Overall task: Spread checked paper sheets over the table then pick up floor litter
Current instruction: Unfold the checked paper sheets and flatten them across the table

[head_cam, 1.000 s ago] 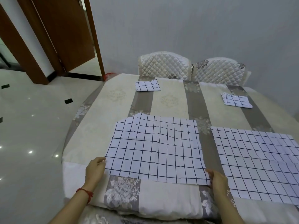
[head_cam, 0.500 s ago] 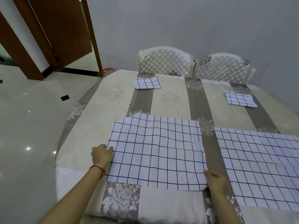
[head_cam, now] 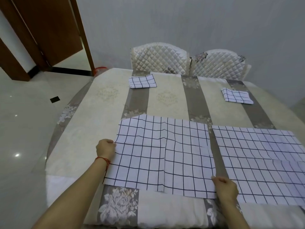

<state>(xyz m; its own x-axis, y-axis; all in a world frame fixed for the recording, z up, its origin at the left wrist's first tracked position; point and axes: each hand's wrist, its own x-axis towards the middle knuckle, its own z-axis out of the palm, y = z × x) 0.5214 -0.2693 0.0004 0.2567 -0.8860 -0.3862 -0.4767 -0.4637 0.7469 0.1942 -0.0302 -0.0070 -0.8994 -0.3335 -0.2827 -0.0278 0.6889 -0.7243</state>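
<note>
Slid up the unfolded checked sheet (head_cam: 163, 154), left hand (head_cam: 105, 148) pinching its left edge, right hand (head_cam: 226, 187) gripping its near corner, flattening it on the tabletop (head_cam: 92, 126); two folded sheets (head_cam: 142, 81) still waiting.

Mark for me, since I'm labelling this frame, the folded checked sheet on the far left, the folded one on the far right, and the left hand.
Folded white checked paper sheet, far left (head_cam: 142, 81): head view, its centre.
Folded white checked paper sheet, far right (head_cam: 237, 96): head view, its centre.
Left hand (head_cam: 105, 147): head view, back of the hand.
</note>
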